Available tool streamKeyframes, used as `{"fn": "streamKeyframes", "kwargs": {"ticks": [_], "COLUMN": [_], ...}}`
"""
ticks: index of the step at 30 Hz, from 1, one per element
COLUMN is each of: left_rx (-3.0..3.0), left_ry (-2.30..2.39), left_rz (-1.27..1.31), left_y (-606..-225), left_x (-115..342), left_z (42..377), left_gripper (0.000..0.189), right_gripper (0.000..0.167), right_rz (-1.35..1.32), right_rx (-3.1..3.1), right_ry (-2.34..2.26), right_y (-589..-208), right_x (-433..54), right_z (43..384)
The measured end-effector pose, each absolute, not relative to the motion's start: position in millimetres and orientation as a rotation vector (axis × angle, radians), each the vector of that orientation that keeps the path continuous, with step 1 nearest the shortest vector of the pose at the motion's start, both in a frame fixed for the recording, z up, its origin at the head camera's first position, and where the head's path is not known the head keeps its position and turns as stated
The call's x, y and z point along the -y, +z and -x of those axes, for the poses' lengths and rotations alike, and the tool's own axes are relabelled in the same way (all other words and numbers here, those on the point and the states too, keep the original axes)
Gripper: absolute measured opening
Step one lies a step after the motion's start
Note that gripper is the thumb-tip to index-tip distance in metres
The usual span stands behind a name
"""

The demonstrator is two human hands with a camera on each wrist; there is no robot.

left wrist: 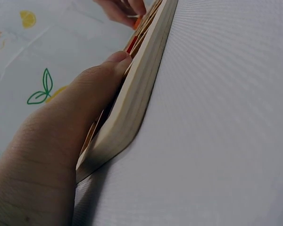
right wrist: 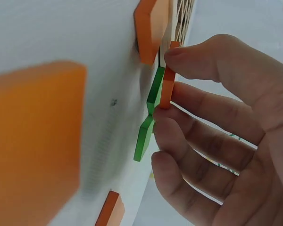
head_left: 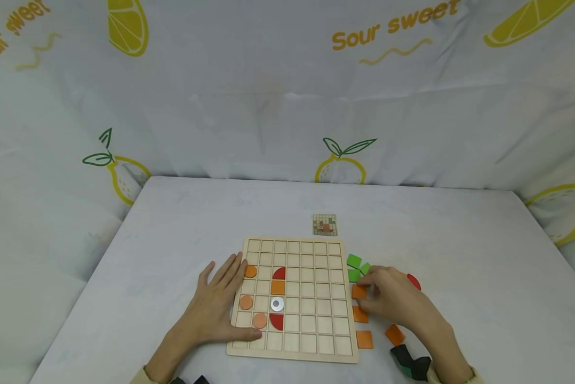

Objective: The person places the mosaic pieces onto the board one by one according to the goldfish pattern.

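Note:
A wooden grid board (head_left: 292, 358) lies on the white table. My left hand (head_left: 215, 309) rests over its left edge, fingers straight and thumb (left wrist: 101, 77) lying along the near left corner. On the board sit orange discs (head_left: 246, 302), two red quarter-round tiles (head_left: 277, 322), an orange square tile (head_left: 278, 288) and a white disc with a grey centre (head_left: 277, 304). Just off the right edge, my right hand (head_left: 398, 296) pinches another orange square tile (right wrist: 168, 87) between thumb and fingertips. That tile is held on edge, close to green tiles (right wrist: 154, 92).
Loose orange squares (head_left: 364, 339) lie right of the board, with green tiles (head_left: 354, 261) above them. A red piece (head_left: 414, 281) shows past the right hand. Behind the board lies a small patterned card (head_left: 325, 225). A lemon-print cloth (head_left: 249, 106) hangs at the back.

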State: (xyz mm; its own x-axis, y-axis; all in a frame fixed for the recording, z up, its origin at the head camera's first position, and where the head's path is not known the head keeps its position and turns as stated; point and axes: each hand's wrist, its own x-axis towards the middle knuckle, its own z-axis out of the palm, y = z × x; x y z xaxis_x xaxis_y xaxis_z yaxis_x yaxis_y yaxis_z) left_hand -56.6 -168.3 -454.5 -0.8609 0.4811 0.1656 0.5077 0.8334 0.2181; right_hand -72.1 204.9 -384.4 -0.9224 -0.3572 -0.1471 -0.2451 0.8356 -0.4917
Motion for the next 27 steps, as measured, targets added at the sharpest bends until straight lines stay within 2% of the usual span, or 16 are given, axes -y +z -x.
{"fn": "streamKeyframes", "kwargs": {"ticks": [12,27], "left_rx": [2.904,2.907], "left_ry": [-0.407,-0.415], "left_rz": [0.788,0.783], "left_y": [-456.7,-455.9], "left_x": [168.4,168.5], "left_z": [57.0,57.1], "left_gripper": [0.135,0.136], "right_gripper": [0.027,0.025], "right_rz": [0.501,0.691], "right_rx": [-2.814,-2.749], "right_ry": [-0.704,-0.819], "right_y": [-375.4,-368.8], "right_x": [-193.0,-153.6], "right_z": [72.1,84.2]}}
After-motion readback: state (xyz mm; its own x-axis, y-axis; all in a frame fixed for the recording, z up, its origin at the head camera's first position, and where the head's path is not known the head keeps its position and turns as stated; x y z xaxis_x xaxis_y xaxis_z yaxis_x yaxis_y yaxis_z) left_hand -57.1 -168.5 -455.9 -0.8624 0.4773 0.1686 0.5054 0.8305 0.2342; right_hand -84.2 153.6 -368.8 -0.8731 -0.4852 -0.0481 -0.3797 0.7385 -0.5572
